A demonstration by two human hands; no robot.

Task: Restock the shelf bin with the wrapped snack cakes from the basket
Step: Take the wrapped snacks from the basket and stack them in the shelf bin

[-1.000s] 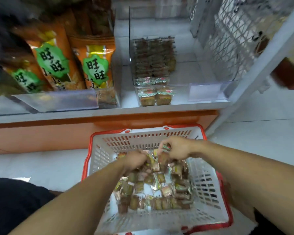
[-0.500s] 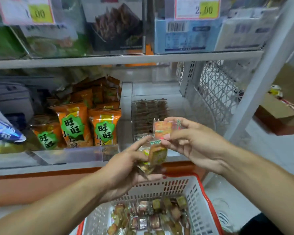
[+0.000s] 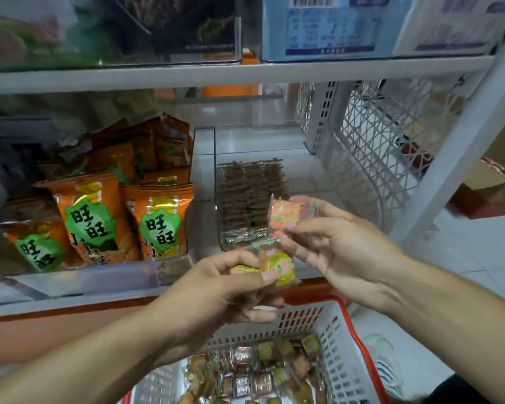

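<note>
My left hand (image 3: 231, 290) grips a bunch of wrapped snack cakes (image 3: 276, 265), thumb pressed on the front one. My right hand (image 3: 341, 249) pinches a single wrapped snack cake (image 3: 285, 212) between thumb and fingers, just above the left-hand bunch. Both hands hover in front of the clear shelf bin (image 3: 225, 228), which holds rows of brown cakes (image 3: 251, 191) standing on edge. Below, the white basket with a red rim (image 3: 337, 342) still holds many wrapped cakes (image 3: 263, 371).
Orange snack bags (image 3: 158, 217) fill the shelf section left of the bin. A white wire mesh panel (image 3: 373, 147) and the shelf post (image 3: 449, 167) close off the right side. The upper shelf (image 3: 245, 72) carries boxed goods overhead.
Both hands lifted out of the basket with cakes and rose to bin height. Since half a second ago the hands hold nearly the same pose, and the view has moved closer to the shelf.
</note>
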